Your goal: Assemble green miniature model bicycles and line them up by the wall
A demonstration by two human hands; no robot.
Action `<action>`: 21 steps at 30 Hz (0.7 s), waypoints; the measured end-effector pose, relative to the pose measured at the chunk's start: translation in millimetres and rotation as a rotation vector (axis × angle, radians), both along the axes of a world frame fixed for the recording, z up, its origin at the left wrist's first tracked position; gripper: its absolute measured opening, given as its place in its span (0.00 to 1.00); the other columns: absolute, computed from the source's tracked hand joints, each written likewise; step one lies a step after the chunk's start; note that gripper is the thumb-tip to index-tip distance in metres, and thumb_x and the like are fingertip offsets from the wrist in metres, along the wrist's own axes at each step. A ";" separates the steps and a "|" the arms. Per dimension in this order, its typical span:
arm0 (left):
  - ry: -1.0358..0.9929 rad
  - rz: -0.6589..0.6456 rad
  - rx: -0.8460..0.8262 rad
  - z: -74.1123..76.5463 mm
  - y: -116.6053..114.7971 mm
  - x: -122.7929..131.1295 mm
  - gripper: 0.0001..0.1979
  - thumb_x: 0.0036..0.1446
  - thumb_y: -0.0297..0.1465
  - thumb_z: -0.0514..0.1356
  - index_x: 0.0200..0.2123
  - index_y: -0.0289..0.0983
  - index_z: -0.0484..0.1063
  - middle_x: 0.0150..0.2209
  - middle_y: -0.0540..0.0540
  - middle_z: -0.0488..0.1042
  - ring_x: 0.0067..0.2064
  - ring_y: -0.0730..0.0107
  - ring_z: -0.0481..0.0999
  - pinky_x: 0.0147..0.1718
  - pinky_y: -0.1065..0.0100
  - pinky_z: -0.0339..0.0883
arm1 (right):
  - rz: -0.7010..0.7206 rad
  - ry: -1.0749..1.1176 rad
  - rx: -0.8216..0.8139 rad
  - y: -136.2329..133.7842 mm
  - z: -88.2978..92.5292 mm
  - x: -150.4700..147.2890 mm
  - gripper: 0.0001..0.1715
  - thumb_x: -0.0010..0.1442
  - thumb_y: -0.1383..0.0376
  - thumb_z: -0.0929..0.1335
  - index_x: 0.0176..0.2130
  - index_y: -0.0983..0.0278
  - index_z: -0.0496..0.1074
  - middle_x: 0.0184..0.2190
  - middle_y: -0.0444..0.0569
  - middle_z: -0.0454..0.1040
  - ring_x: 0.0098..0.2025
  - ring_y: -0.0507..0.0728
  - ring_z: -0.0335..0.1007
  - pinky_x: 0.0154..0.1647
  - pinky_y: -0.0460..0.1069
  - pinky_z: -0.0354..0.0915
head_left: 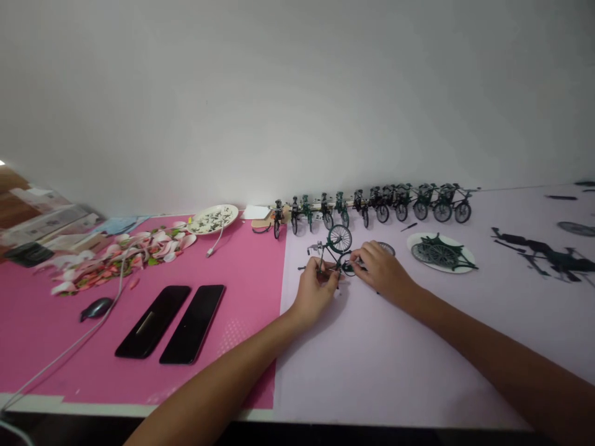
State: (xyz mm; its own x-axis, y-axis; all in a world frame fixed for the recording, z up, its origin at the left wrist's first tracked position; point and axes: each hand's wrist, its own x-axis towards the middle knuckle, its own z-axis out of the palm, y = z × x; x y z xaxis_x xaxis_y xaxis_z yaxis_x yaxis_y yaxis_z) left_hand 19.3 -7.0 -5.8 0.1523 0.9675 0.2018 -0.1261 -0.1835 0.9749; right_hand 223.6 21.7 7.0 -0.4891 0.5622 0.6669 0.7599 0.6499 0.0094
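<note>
A small dark green model bicycle point(335, 246) lies partly assembled on the pale table, one wheel standing up. My left hand point(317, 290) pinches its frame from the near left side. My right hand point(382, 267) is closed on the bicycle's right end, where a small part sits under the fingertips; I cannot make that part out. A loose spoked wheel point(387, 248) lies just behind my right hand.
A row of several finished model bicycles point(372, 204) stands along the wall. A white plate of dark green parts point(441, 253) lies to the right, with loose black parts point(543, 254) further right. On the pink mat point(242, 310) lie two black phones point(171, 322), a mouse point(96, 308), a cable and pink petals point(116, 257).
</note>
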 end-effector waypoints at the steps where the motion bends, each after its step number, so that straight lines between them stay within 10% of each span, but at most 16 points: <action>1: -0.029 -0.015 -0.024 -0.6 0.2 0.7 0.17 0.60 0.29 0.65 0.35 0.41 0.54 0.42 0.48 0.75 0.42 0.67 0.84 0.35 0.69 0.70 | 0.004 -0.009 0.046 -2.3 0.8 -3.3 0.06 0.69 0.70 0.66 0.37 0.62 0.69 0.33 0.50 0.73 0.38 0.60 0.67 0.39 0.53 0.63; 9: -0.137 -0.062 -0.090 -2.5 2.2 3.0 0.20 0.57 0.28 0.68 0.35 0.41 0.54 0.39 0.50 0.75 0.39 0.70 0.83 0.38 0.69 0.70 | -0.010 -0.047 0.274 -12.1 9.6 -10.0 0.08 0.68 0.72 0.67 0.35 0.62 0.69 0.29 0.47 0.70 0.34 0.58 0.64 0.34 0.50 0.59; 21: -0.016 -0.049 -0.059 -1.9 5.1 0.0 0.19 0.59 0.27 0.66 0.36 0.42 0.53 0.39 0.48 0.77 0.40 0.69 0.82 0.38 0.68 0.70 | -0.037 -0.042 0.146 -15.0 7.7 -9.1 0.11 0.70 0.70 0.65 0.34 0.61 0.72 0.29 0.49 0.71 0.35 0.59 0.65 0.36 0.52 0.60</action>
